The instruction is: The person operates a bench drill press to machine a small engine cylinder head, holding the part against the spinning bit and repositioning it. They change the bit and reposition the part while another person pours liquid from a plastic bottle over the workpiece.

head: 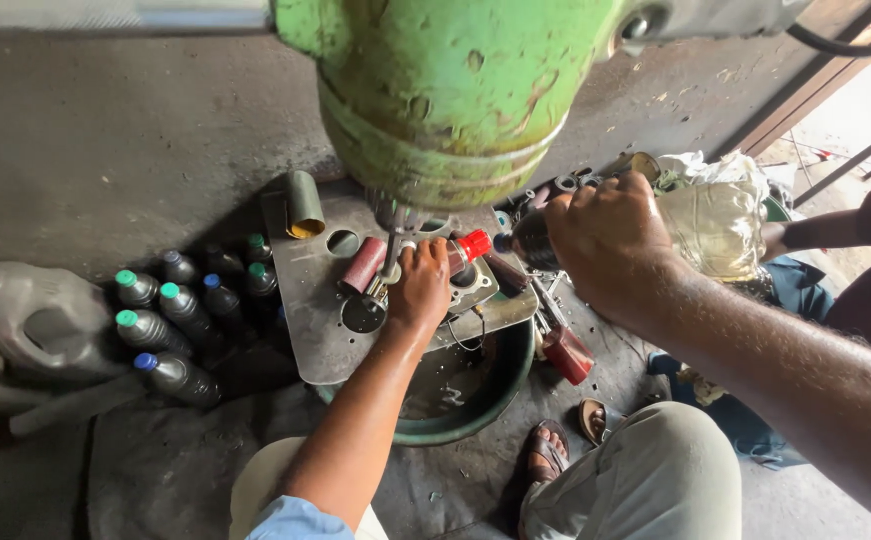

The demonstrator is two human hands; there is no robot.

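- Green machine body (456, 90), paint chipped, hangs over the work area; fills top-centre of view.
- Large grey jug (41, 315) lies at far left on the floor.
- Green basin (501, 385) sits below the plate, partly covered by it.
- Grey metal plate (316, 300) w/ round holes lies across the basin rim; a short olive tube (304, 203) stands at its back edge.
- Cluster of grey bottles (171, 320), green and blue caps, between jug and plate, lying close together.
- Clear plastic bag (721, 220) w/ yellowish contents, behind right hand.
- Right hand (611, 240) closed around a dark bottle (528, 240), tilted, neck pointing toward the plate.
- Left hand (421, 285) pressed down on a metal part w/ red cap (473, 244) on the plate, fingers curled over it; can't tell how tight.
- Maroon cylinder (364, 264) just beside left hand.
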